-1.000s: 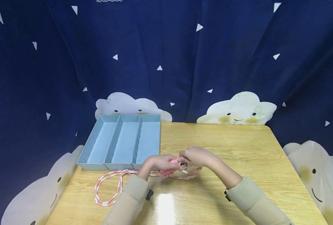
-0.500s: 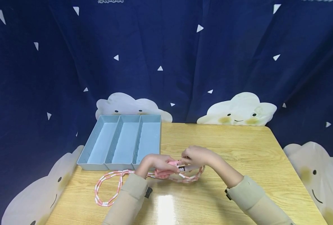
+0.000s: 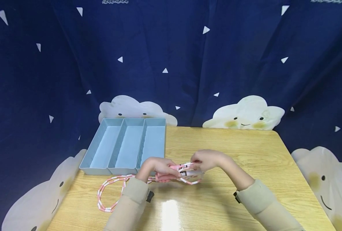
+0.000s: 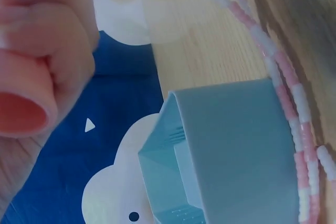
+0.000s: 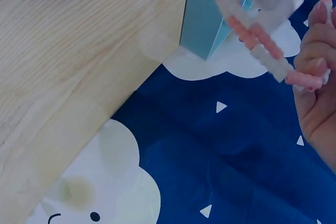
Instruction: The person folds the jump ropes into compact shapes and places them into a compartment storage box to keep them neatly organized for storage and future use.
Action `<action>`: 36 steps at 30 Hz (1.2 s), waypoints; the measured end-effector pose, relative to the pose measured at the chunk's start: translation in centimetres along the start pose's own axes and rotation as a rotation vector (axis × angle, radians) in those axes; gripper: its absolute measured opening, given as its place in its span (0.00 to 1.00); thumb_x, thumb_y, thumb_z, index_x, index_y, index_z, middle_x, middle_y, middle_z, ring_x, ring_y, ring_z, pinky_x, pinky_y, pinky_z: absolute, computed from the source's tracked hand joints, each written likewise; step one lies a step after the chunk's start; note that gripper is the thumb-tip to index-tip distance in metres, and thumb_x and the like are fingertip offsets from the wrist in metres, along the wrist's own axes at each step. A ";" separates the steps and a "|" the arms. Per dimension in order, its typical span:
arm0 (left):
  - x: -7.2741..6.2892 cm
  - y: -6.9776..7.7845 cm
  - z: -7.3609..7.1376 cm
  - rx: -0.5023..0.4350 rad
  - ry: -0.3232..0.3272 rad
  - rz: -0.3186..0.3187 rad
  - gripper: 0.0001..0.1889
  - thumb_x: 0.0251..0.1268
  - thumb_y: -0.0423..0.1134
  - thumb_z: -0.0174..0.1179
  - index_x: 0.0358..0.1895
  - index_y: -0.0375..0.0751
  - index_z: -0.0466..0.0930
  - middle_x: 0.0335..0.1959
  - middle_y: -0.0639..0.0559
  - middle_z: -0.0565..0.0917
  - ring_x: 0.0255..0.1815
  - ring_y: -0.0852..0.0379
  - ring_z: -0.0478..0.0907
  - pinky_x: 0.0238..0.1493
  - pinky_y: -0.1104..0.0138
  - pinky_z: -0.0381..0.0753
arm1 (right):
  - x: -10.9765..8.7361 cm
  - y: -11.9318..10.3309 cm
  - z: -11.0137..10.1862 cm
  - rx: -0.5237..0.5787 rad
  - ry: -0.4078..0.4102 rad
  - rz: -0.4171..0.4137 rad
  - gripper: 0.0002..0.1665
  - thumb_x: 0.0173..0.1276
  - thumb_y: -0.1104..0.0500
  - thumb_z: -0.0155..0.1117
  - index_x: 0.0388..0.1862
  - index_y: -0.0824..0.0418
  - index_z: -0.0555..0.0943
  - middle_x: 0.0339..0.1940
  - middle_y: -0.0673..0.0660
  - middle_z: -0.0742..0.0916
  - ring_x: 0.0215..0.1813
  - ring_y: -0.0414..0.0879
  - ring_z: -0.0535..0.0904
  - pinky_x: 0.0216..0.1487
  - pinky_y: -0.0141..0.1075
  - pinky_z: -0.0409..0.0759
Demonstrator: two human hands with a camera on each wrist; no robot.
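Note:
A beaded jump rope (image 3: 99,195) in pink and white lies partly looped on the table, left of centre. My left hand (image 3: 158,166) grips its pink handles (image 3: 162,177); the hollow end of one handle (image 4: 23,98) sticks out of the fist in the left wrist view. A whitish part with a black band (image 3: 185,173) points from there toward my right hand (image 3: 206,159). With its fingers and thumb, the right hand pinches a bent stretch of the rope, seen as beaded strands (image 5: 265,51) in the right wrist view.
Behind and left of my left hand stands a light blue tray (image 3: 129,144) with three long compartments. Rope runs along its near side. The wooden table (image 3: 240,154) extends to the right, and a dark blue curtain (image 3: 188,64) with clouds hangs behind it.
My right hand has moved slightly right, drawing rope strands away from the handles; the whitish part shows more. The left hand has shifted a little left, still holding the handles.

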State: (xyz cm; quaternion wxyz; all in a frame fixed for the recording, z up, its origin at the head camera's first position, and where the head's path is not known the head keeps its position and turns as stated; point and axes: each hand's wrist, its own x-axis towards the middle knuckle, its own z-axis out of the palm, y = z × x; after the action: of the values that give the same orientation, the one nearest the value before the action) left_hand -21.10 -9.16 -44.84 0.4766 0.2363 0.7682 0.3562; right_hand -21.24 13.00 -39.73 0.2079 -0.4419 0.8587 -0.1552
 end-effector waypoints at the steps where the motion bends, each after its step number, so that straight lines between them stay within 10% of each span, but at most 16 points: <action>1: 0.0 -0.1 0.0 -0.005 -0.006 0.003 0.17 0.63 0.50 0.54 0.23 0.41 0.74 0.11 0.49 0.75 0.08 0.59 0.67 0.07 0.73 0.62 | 0.0 0.1 -0.1 0.017 -0.008 0.010 0.18 0.64 0.62 0.57 0.14 0.55 0.69 0.12 0.41 0.64 0.17 0.33 0.57 0.18 0.25 0.55; 14: -0.1 0.0 -0.3 -0.027 -0.060 0.034 0.17 0.63 0.49 0.53 0.22 0.41 0.74 0.12 0.48 0.75 0.08 0.58 0.69 0.08 0.72 0.65 | -0.3 0.5 -0.5 0.086 -0.041 0.036 0.15 0.63 0.62 0.56 0.16 0.55 0.72 0.13 0.41 0.71 0.17 0.32 0.64 0.17 0.24 0.64; 26: 0.1 0.3 -0.1 -0.063 -0.128 0.050 0.20 0.65 0.48 0.51 0.19 0.40 0.73 0.11 0.49 0.75 0.07 0.60 0.69 0.08 0.73 0.66 | -0.2 1.5 -0.6 -0.024 0.180 -0.131 0.09 0.64 0.59 0.59 0.23 0.54 0.77 0.17 0.41 0.74 0.20 0.30 0.65 0.21 0.25 0.65; 36: 0.6 0.3 0.4 -0.101 -0.159 0.075 0.21 0.66 0.47 0.51 0.17 0.39 0.72 0.10 0.48 0.74 0.06 0.60 0.67 0.08 0.72 0.66 | 0.6 3.1 0.3 0.088 0.231 -0.197 0.08 0.67 0.57 0.57 0.28 0.55 0.80 0.23 0.42 0.80 0.24 0.31 0.71 0.27 0.26 0.74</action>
State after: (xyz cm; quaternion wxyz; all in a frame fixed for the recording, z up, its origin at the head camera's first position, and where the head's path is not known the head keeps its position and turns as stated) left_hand -20.99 -8.41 -45.04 0.5335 0.2682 0.6997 0.3924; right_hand -23.54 14.18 -41.52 0.1105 -0.4936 0.8218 -0.2622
